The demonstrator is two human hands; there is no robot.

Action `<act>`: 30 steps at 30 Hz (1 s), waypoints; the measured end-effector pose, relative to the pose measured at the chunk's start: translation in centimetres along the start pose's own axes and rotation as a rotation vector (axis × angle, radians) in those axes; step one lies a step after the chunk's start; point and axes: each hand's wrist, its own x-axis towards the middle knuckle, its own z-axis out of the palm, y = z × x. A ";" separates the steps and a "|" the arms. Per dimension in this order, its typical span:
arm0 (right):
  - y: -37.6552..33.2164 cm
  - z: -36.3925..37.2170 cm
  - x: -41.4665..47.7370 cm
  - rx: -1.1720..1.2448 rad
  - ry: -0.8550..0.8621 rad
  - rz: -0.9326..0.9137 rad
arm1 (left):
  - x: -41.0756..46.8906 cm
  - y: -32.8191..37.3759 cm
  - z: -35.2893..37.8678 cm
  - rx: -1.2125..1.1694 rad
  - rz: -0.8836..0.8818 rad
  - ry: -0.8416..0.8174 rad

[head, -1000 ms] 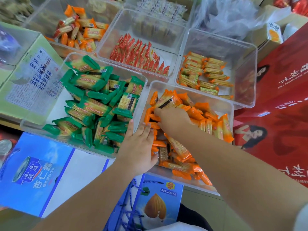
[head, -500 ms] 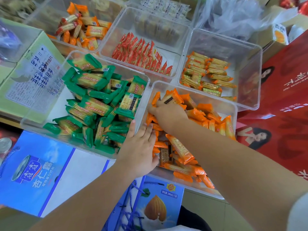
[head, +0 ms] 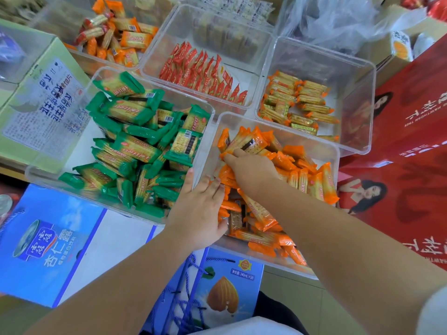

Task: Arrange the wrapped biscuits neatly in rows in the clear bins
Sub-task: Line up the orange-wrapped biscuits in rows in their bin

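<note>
A clear bin [head: 335,151] in front of me holds a loose heap of orange-wrapped biscuits [head: 302,175]. My right hand [head: 251,170] lies palm down on the heap near the bin's far left corner, with its fingertips on the packs there; whether it grips one is hidden. My left hand [head: 200,209] rests flat with straight fingers across the bin's left wall, its fingertips on orange packs. Left of it, another clear bin [head: 36,170] is piled with green-wrapped biscuits [head: 135,146].
Behind stand clear bins with a row of red-wrapped packs [head: 203,71], yellow-orange packs [head: 297,102] and mixed orange packs [head: 116,37]. Blue almond-drink cartons [head: 43,243] lie under the bins, a green carton [head: 36,93] at left, red cartons [head: 411,151] at right.
My right hand has slid a little toward the bin's far left corner over the orange packs. The left hand has hardly moved.
</note>
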 end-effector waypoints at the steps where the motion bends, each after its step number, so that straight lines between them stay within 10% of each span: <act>1: 0.1 0.0 -0.1 -0.002 0.000 -0.009 | 0.0 0.0 0.0 -0.002 0.000 0.005; 12: -0.2 0.4 0.4 -0.091 -0.048 -0.098 | -0.1 0.0 0.1 -0.025 -0.004 0.035; 30: 2.1 0.8 -2.2 0.417 0.223 0.092 | 0.5 0.2 0.2 -0.011 0.000 0.050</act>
